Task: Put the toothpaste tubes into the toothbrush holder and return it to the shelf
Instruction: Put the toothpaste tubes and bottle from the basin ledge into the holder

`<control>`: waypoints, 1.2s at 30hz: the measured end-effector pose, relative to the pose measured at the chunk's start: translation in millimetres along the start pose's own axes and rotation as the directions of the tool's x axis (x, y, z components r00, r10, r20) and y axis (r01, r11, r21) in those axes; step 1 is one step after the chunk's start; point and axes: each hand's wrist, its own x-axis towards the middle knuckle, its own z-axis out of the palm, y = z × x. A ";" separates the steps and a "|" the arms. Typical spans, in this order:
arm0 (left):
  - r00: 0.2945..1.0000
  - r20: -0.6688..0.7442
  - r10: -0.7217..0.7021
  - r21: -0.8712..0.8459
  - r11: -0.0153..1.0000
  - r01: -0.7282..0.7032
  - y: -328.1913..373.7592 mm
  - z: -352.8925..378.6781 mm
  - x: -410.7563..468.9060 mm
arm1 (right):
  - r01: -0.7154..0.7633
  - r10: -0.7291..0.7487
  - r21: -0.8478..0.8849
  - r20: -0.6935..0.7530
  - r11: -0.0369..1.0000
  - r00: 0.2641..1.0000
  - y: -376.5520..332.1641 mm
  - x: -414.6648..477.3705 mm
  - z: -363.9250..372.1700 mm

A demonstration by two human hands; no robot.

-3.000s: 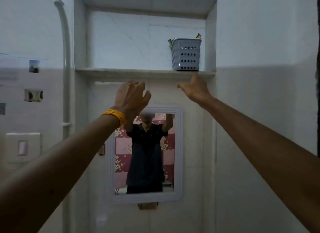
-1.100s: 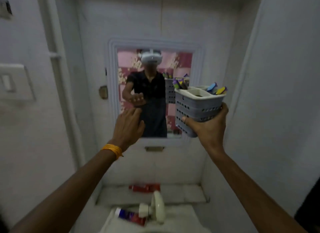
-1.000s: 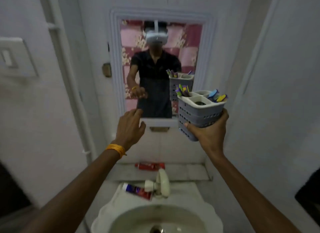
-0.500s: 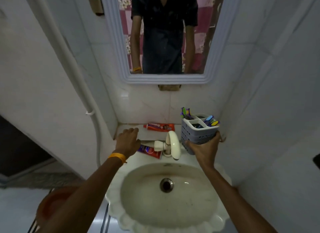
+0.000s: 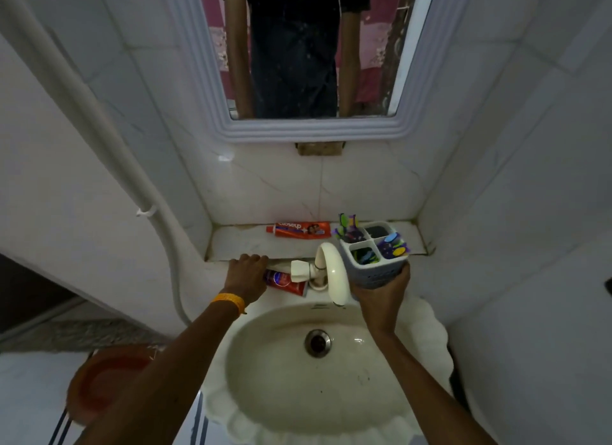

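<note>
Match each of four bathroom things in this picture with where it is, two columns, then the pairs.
1. red toothpaste tube with white cap
2. grey slotted plastic toothbrush holder
3. cream curved tap spout
4. orange round plastic basin

a. on the floor
b. in the right hand
c. over the sink
d. on the ledge by the wall

1-d, 2-b, 3-c, 4-a

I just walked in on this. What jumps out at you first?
The right hand holds a grey toothbrush holder beside the tap. The left hand reaches a red toothpaste tube on the sink rim; another tube lies on the ledge behind.
</note>
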 end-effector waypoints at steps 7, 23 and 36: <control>0.998 0.025 0.057 0.127 0.990 -0.060 -1.9 6.8 12.3 | -0.054 0.054 0.035 0.010 0.998 0.999 13.5 -16.6 -4.1; 0.958 -0.184 0.218 -0.310 0.913 -0.267 -42.0 -102.8 -5.6 | -0.004 0.004 0.005 -0.010 1.000 1.000 7.7 -18.3 3.2; 0.747 -0.422 0.514 -0.349 0.668 -0.657 109.7 -188.5 23.6 | -0.019 0.015 0.078 0.044 0.997 0.999 28.9 -11.5 1.2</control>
